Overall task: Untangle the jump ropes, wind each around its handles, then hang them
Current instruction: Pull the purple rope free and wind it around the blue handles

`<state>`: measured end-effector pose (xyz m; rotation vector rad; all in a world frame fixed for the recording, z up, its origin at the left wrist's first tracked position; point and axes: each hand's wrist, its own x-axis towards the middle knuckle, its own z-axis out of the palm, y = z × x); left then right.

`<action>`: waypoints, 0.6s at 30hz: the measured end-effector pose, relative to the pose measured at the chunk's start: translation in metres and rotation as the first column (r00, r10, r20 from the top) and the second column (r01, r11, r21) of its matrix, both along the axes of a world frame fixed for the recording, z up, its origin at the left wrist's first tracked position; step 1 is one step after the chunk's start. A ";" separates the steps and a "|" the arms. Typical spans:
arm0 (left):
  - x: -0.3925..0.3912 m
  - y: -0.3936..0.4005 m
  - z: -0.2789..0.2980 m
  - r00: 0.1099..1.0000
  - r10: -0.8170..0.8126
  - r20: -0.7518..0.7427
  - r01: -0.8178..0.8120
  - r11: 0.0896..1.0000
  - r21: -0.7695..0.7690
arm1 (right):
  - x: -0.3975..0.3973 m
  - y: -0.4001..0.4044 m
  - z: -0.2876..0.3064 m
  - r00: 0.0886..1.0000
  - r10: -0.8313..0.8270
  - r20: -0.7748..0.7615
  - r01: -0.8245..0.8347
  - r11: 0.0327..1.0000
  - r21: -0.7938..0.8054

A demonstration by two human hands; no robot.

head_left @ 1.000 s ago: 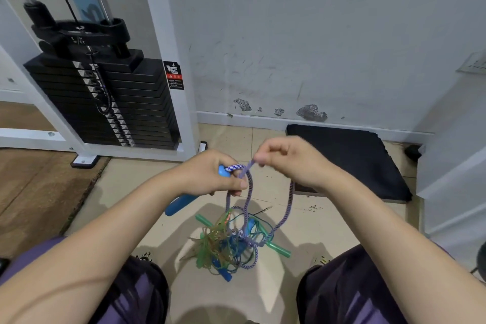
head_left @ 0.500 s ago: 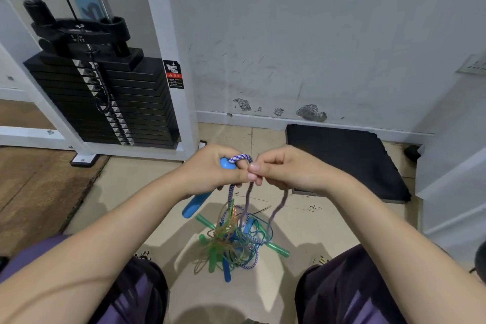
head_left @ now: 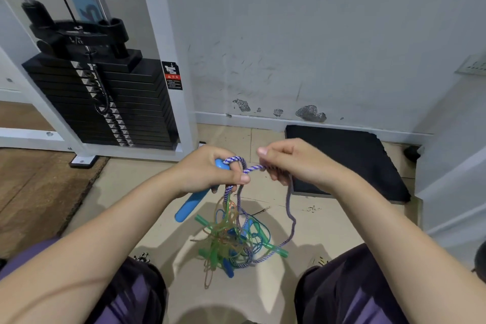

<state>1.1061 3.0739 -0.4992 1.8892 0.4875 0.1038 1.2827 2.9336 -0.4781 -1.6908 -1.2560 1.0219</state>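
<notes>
My left hand (head_left: 210, 171) grips a blue jump-rope handle (head_left: 190, 205), whose lower end sticks out toward the floor. A purple-and-white braided rope (head_left: 252, 169) loops over the handle's top and runs across to my right hand (head_left: 292, 162), which pinches it. From my right hand the rope hangs down in a long loop (head_left: 290, 218) into a tangle of green, blue and orange ropes (head_left: 231, 242) hanging above the floor between my knees. Green handles (head_left: 274, 248) poke out of the tangle.
A black weight stack (head_left: 105, 102) in a white machine frame (head_left: 168, 60) stands at the left. A black mat (head_left: 349, 160) lies by the scuffed wall (head_left: 315, 34) at the right. Tiled floor (head_left: 147, 192) lies below my hands, wooden flooring (head_left: 31, 192) at the far left.
My right hand has drawn away from my left hand to the right, pulling a short length of purple rope taut between them. The hanging loop has lengthened on the right.
</notes>
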 end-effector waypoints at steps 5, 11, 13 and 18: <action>0.002 -0.006 -0.001 0.997 -0.057 0.050 0.059 0.998 -0.038 | -0.009 0.000 -0.003 0.975 0.203 -0.094 -0.213 0.971 -0.112; -0.003 0.007 -0.011 0.964 -0.111 -0.241 0.142 0.983 0.115 | 0.004 0.001 0.004 0.925 -0.018 -0.379 0.117 0.964 0.239; -0.006 0.012 -0.011 0.965 -0.057 -0.258 0.095 0.986 0.137 | 0.012 -0.001 0.007 0.931 -0.072 -0.358 0.164 0.958 0.233; -0.005 0.010 -0.004 0.997 0.000 -0.082 0.010 0.993 0.121 | 0.011 -0.003 0.005 0.994 -0.037 -0.107 0.045 0.996 0.074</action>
